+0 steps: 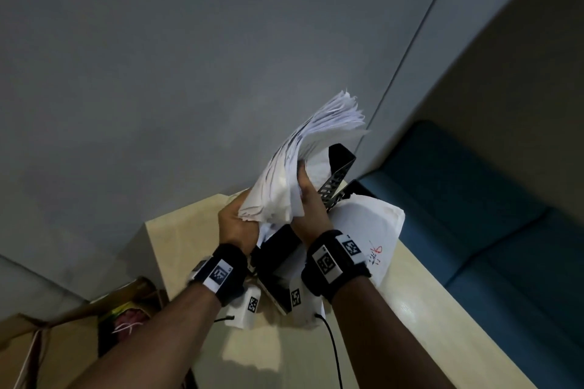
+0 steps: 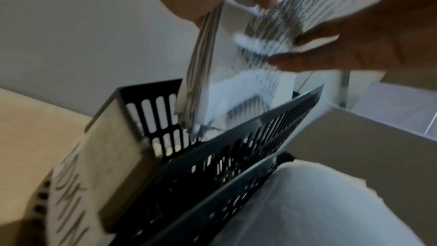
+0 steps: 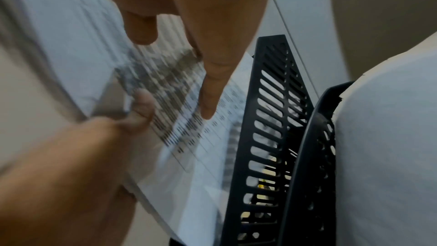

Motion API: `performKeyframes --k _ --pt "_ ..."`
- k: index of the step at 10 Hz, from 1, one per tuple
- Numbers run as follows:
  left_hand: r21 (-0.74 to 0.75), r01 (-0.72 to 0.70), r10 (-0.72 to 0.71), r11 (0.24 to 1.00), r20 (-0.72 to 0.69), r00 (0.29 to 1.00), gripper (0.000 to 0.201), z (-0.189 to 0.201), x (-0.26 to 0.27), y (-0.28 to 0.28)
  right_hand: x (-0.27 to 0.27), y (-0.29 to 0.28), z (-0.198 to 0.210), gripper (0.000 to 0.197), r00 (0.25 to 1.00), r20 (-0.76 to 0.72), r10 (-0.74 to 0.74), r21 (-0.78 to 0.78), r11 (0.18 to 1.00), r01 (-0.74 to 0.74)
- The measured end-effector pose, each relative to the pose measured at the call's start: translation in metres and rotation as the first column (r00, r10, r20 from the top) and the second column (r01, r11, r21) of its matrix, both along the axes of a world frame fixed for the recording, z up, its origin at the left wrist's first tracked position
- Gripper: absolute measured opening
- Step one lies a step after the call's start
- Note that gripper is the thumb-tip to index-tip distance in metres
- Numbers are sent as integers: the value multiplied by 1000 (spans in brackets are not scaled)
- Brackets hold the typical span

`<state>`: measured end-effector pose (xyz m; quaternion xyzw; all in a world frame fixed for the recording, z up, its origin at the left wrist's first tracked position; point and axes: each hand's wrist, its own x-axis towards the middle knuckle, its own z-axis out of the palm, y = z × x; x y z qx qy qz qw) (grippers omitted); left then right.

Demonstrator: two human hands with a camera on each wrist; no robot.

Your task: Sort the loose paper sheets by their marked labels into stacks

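A thick bundle of white paper sheets (image 1: 297,167) is held up above the beige table (image 1: 410,309), its top fanned out. My left hand (image 1: 235,221) grips the bundle's lower corner, thumb on the printed side in the right wrist view. My right hand (image 1: 308,199) holds the bundle's right edge with the thumb on its near face. In the left wrist view the paper bundle (image 2: 205,63) hangs over a black slotted file rack (image 2: 236,147). In the right wrist view a straight finger of my right hand (image 3: 210,91) lies on a printed sheet (image 3: 189,137). The labels are blurred.
The black file rack (image 1: 336,180) stands behind the hands at the table's far end, with a white bag (image 1: 369,230) to its right. A dark flat device (image 1: 278,265) lies under my wrists. A blue sofa (image 1: 474,215) lies to the right, an open cardboard box (image 1: 63,341) at the lower left.
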<state>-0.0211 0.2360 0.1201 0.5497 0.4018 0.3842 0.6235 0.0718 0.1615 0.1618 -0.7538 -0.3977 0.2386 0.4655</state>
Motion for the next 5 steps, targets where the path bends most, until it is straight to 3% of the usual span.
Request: performKeyframes --k 1,2,3,4,5 --pt "72 119 -107 990 -153 982 21 -20 0 1 0 1 0 50 995 -81 -59 66 996 64" --pt "133 220 -183 966 -243 953 33 -44 -7 -3 -9 4 4 63 987 -154 -36 28 999 41" --pt "233 392 -311 890 -319 895 43 -51 -8 -10 -19 2 4 69 999 -6 42 -97 994 -43" --pt "324 361 -251 875 -334 909 53 -43 -9 -10 -27 -10 4 67 987 92 128 -157 981 -113" --pt "483 344 -122 805 -433 893 85 -46 -35 -12 -25 -58 14 55 987 85 133 -224 968 -111"
